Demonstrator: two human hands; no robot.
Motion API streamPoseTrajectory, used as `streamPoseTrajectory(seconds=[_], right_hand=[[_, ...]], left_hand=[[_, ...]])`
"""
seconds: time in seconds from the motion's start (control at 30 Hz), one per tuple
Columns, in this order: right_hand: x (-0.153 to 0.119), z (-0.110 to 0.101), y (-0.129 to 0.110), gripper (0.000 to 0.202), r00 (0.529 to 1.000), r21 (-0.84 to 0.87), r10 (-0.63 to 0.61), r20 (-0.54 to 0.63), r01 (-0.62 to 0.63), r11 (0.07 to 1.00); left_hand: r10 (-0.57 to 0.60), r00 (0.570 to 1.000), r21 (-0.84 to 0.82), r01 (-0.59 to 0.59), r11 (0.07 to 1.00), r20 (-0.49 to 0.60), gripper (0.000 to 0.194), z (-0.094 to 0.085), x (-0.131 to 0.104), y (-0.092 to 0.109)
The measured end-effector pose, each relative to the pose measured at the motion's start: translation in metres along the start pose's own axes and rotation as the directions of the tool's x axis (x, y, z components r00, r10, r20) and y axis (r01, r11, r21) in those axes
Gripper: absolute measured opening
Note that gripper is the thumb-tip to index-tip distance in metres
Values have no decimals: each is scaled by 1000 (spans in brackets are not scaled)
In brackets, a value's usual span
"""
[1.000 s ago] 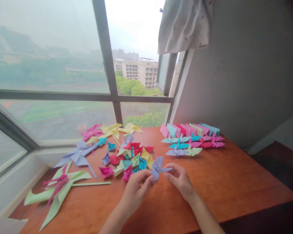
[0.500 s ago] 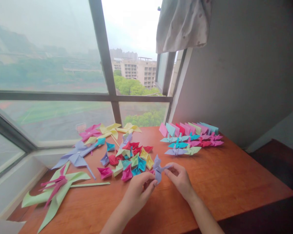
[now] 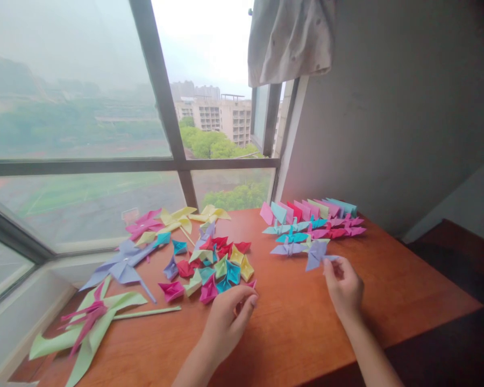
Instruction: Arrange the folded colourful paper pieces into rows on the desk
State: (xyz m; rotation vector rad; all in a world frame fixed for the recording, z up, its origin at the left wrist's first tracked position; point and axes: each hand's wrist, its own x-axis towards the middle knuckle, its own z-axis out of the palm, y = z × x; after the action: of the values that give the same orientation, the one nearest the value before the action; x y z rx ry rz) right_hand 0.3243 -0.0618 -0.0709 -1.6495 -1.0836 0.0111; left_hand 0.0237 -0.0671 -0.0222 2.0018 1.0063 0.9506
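Note:
In my right hand (image 3: 344, 285) is a lavender paper crane (image 3: 315, 255), pinched by one end between thumb and fingers. It overlaps the front row of folded cranes, partly covering a pale green one (image 3: 310, 243) beside a lavender crane (image 3: 287, 248). My left hand (image 3: 230, 312) hovers over the front of the table, closed with fingers curled toward the thumb. A pink paper tip (image 3: 253, 284) shows just behind its fingers; whether it is held or lies on the table I cannot tell. Several small paper boats (image 3: 208, 289) cluster just beyond that hand.
Several paper pinwheels (image 3: 126, 262) lie at the left, a magenta folded figure (image 3: 89, 314) on the green one. Behind the cranes stand folded paper pieces (image 3: 302, 210) in a row. The wooden table (image 3: 290, 333) meets a window (image 3: 237, 188) and a grey wall (image 3: 387, 134).
My right hand has carried the lavender crane away from my left hand, rightward to the front crane row. My left hand has let go of the crane and stays nearly in place.

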Motion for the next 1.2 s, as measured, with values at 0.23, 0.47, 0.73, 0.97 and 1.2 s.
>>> streamPoseTrajectory(seconds=[0.23,0.47,0.73,0.97,1.2], right_hand=[[45,-39,65,27,991,-482,-136,-16,111,869],[63,-26,74,10,989,-618,-115,95,150,772],[75,-8,81,9,992,-607,-99,76,125,785],[77,1,84,11,993,-569,-96,67,117,814],[77,2,80,9,991,-594,-64,116,121,795]], left_hand=[[7,1000,4,-7,1000,8,29,1,-1,-2],[-2,1000,8,2,1000,10,29,0,0,0],[-8,1000,14,8,1000,22,30,0,0,0],[-7,1000,21,7,1000,29,31,0,0,1],[-6,999,33,5,999,38,33,0,1,1]])
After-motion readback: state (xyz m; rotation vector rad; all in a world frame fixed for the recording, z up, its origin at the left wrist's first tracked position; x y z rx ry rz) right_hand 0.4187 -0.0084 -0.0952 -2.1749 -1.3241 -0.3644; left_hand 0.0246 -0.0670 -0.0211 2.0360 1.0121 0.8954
